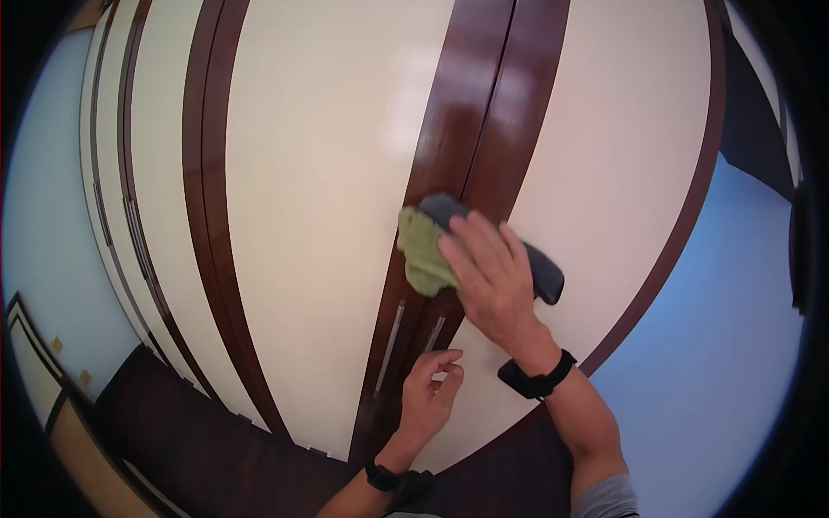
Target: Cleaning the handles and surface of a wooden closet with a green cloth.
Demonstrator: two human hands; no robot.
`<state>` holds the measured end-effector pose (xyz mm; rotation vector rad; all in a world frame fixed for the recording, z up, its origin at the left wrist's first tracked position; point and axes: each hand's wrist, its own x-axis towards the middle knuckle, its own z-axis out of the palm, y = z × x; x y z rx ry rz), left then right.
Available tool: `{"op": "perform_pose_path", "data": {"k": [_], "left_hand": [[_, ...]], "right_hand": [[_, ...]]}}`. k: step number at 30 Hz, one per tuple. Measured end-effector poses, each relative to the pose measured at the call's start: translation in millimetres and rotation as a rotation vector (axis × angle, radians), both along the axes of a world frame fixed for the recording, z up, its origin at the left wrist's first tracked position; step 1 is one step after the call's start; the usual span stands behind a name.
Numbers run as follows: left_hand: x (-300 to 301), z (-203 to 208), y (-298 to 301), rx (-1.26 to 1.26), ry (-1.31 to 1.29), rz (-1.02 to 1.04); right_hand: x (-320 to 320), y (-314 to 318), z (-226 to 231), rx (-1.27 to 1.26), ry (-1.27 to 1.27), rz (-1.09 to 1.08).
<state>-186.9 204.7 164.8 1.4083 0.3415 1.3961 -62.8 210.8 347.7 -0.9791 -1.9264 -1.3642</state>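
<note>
My right hand (494,281) presses a cloth (423,250) flat against the dark wood frame of a wardrobe door. The cloth is green on its left part; a dark grey part (546,274) shows above the fingers and to the right of the hand, slightly blurred. Whether these are one cloth or two I cannot tell. Lower down, my left hand (429,397) is loosely curled, with a gap between thumb and forefinger and nothing visible in it. It is close to the right-hand metal door handle (435,335), seemingly apart from it. A second handle (389,348) runs alongside on the left.
Cream door panels (319,190) with dark wood borders curve across the view. Dark flooring (207,440) runs along their foot. A pale blue wall (60,190) stands at the left, with a framed panel (95,466) below it. Another blue surface (691,345) lies at the right.
</note>
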Motion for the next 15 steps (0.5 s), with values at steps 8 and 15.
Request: {"op": "perform_pose_path", "data": {"k": [8,15], "left_hand": [[8,-24,3,-0.089,0.056,-0.014],[-16,-6,-17,-0.14,0.028,0.013]], "right_hand": [[11,-10,-23,-0.247,-0.154,0.05],[-20,-41,6,-0.138,0.347,0.133]]}}
